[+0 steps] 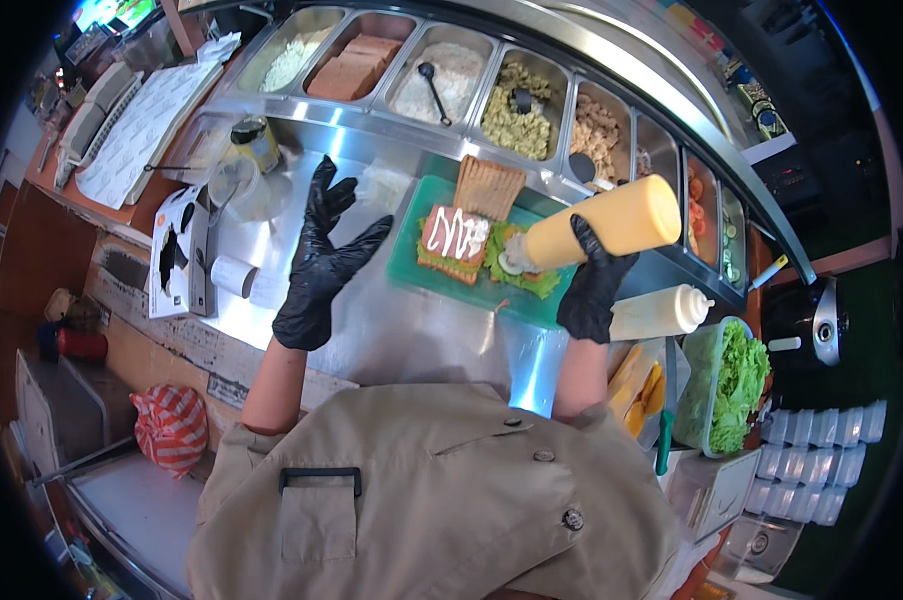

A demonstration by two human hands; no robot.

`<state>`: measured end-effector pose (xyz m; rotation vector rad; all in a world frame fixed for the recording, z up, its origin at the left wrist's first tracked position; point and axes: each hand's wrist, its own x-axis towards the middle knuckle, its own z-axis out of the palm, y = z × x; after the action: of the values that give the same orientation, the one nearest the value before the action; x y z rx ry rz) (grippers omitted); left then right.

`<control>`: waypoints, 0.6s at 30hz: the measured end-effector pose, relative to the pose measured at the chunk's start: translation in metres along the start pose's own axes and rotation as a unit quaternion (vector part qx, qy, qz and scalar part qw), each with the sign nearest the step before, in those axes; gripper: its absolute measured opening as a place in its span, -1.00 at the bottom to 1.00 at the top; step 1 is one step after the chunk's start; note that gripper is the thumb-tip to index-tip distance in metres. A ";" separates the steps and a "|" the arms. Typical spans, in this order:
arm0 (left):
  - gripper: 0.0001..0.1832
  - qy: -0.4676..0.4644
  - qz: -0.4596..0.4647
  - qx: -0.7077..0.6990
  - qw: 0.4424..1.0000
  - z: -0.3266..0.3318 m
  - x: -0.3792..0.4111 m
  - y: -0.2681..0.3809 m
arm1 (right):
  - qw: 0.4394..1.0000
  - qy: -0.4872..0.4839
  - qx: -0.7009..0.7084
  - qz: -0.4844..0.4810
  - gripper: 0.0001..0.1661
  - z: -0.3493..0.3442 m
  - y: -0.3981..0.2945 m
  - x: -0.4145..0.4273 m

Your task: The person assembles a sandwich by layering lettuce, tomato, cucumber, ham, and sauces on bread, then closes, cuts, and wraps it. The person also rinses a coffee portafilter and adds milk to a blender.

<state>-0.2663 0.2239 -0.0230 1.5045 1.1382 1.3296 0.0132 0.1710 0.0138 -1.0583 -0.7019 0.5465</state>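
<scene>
My right hand, in a black glove, grips a yellow squeeze bottle tipped nozzle-down. Its tip meets a toasted bread slice with lettuce on the green cutting board. Left of that, another slice carries lettuce and a pink meat slice with white sauce zigzagged over it. A plain toasted slice lies at the board's far edge. My left hand, also gloved in black, hovers left of the board, fingers spread and holding nothing. The bottle covers part of the right-hand slice.
Steel pans of fillings, one with chopped egg-like filling, line the far side. A white squeeze bottle, a green-handled knife and a lettuce tub sit at right. Left are a glove box, a paper roll and a jar.
</scene>
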 end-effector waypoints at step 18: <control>-0.26 0.003 -0.141 -0.235 0.962 -0.060 -0.051 -0.081 | 0.997 0.066 0.039 0.032 -0.36 -0.035 0.044 0.028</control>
<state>-0.3365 0.1971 -0.1070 0.9565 0.9149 1.2912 0.0550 0.1881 -0.0307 -1.0364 -0.5293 0.5494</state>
